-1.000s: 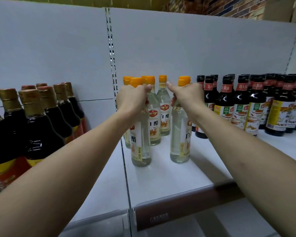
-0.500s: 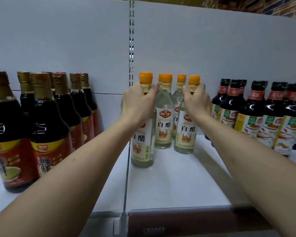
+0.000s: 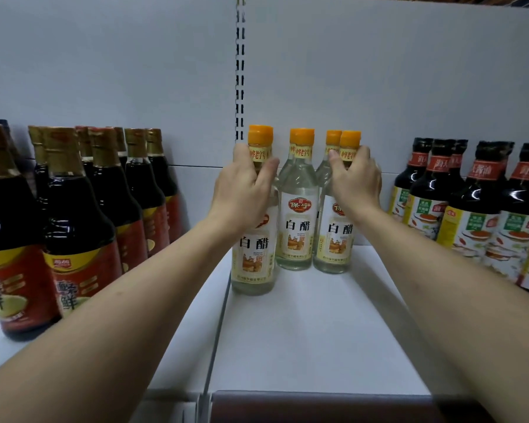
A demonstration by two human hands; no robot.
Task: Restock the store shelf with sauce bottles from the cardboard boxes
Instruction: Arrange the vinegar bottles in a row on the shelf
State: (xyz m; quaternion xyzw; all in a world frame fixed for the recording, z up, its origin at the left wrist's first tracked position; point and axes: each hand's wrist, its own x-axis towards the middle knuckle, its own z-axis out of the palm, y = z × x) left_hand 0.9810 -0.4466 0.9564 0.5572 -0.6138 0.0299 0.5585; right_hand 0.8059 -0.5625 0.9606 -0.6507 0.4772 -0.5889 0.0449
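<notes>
The left hand (image 3: pixel 242 190) grips the neck of a clear, orange-capped vinegar bottle (image 3: pixel 252 257); the right hand (image 3: pixel 356 181) grips a second such bottle (image 3: pixel 333 239) — slide both back upright, labels forward.

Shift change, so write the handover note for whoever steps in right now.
Left hand: grips the neck of the left bottle, which stands on the shelf, nearer the edge than the others.
Right hand: grips the neck of the right bottle, beside the middle bottle.
Done: several clear bottles stand between the left dark bottles and the right dark bottles.
Left: probably push the left bottle into line, let go, and fill the bare front. Boxes are out of view.
</notes>
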